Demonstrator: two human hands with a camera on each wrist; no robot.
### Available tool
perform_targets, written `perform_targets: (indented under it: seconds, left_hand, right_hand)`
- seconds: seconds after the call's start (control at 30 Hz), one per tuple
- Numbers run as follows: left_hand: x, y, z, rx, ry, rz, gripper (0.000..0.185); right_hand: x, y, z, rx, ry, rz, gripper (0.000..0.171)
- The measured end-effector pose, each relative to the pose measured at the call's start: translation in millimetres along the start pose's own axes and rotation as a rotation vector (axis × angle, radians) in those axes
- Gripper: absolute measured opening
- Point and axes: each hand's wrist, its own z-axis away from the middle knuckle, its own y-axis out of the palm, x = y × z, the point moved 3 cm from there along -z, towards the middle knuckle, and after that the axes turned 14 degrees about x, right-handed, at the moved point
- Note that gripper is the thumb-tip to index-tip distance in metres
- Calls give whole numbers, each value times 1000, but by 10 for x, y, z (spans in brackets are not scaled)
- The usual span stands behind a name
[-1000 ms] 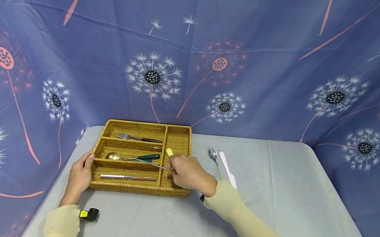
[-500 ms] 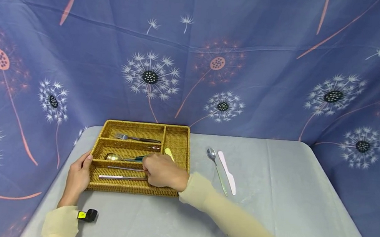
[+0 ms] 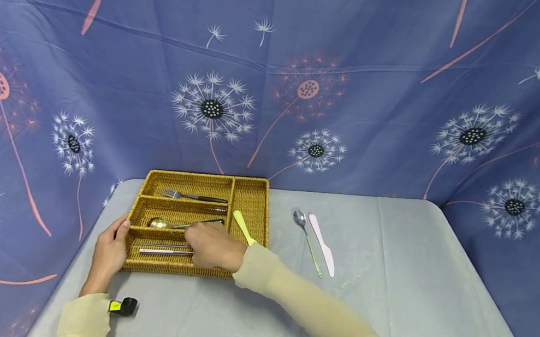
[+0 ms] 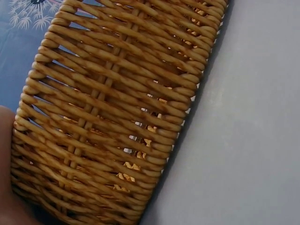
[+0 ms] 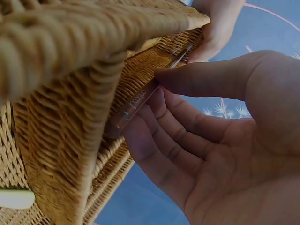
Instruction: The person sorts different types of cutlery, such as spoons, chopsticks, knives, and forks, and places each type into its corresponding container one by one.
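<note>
My right hand (image 3: pixel 214 245) is over the front compartment of the woven cutlery tray (image 3: pixel 170 269). In the right wrist view its thumb and fingertips pinch a chopstick (image 5: pixel 140 101) with lettering on its brownish end, down beside the tray wall. A second chopstick (image 3: pixel 162 253), silver, lies along that compartment; its right end is hidden by the hand. My left hand (image 3: pixel 110 250) grips the tray's left side, thumb at the rim, fingers along the outer wall. A gold-bowled spoon (image 3: pixel 157 223) lies in the middle compartment, its dark handle partly behind my right hand.
The back compartment holds a dark-handled fork (image 3: pixel 193 197); the right one, a yellow-handled utensil (image 3: pixel 242 223). Right of the tray, a spoon (image 3: pixel 308 244) and a pink knife (image 3: pixel 323 246) lie on the grey table (image 3: pixel 405 292). A patterned curtain (image 3: pixel 380 108) stands behind.
My right hand has moved left from the right compartment, lowering the chopstick into the front compartment alongside the other one. The left hand stays at the tray's side.
</note>
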Motion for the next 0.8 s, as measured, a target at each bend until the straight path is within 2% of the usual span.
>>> perform_targets:
  seconds: [0.33, 0.5, 0.63, 0.73, 0.8]
  left_hand:
    - [-7, 2, -3, -7, 28, -3, 60]
    - [-5, 5, -12, -17, 38, 2, 59]
    - [7, 1, -10, -5, 25, 0, 60]
    - [16, -2, -9, 1, 20, -3, 61]
    - [17, -1, -5, 0, 23, -6, 61]
  right_hand:
    - [-10, 85, -94, 11, 44, 17, 49]
    - [-31, 98, -50, -11, 51, -3, 41]
    - [-71, 88, 36, -45, 18, -34, 40]
    - [-111, 70, 129, -65, -10, -63, 27]
    - [-143, 53, 210, -73, -4, -71, 7]
